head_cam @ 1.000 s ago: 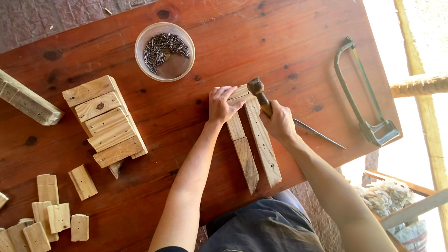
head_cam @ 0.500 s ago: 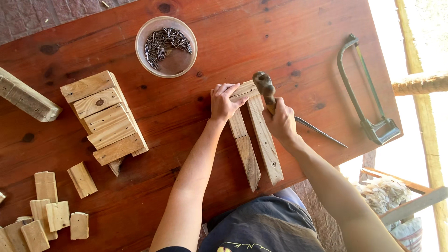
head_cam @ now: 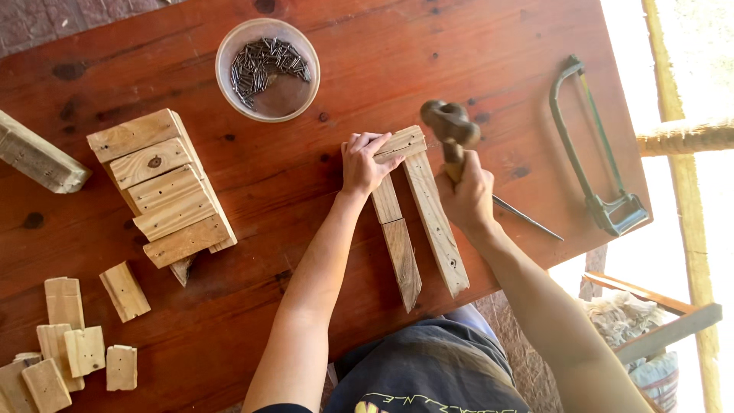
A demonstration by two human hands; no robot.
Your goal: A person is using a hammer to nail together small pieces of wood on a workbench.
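small blocks (head_cam: 73,336): about eight short pale wood offcuts, loose at near left corner of table.
long slats (head_cam: 417,222): two, side by side near table's near edge, running away from body; pale, weathered, nail holes at near end of right one.
cross piece (head_cam: 399,144): one short pale block laid across far ends of slats, touching both.
left hand (head_cam: 365,162): palm down, fingers pressed together over left end of cross piece and top of left slat; forearm straight out from body.
right hand (head_cam: 466,195): fist closed round hammer handle, wrist bent, just right of right slat.
hammer (head_cam: 451,130): one, dark rounded head lifted just above right end of cross piece; contact cannot be told.
thin rod (head_cam: 527,218): one dark metal piece, flat on table just right of right hand.
stacked boards (head_cam: 160,187): one pile, about six pale planks, left centre.
beam (head_cam: 38,157): one, at left edge.
hacksaw (head_cam: 592,149): one, green-grey frame, far right.
tub (head_cam: 267,69): one round clear container, far centre, holding many dark nails.
table (head_cam: 367,69): red-brown planks, knots showing.
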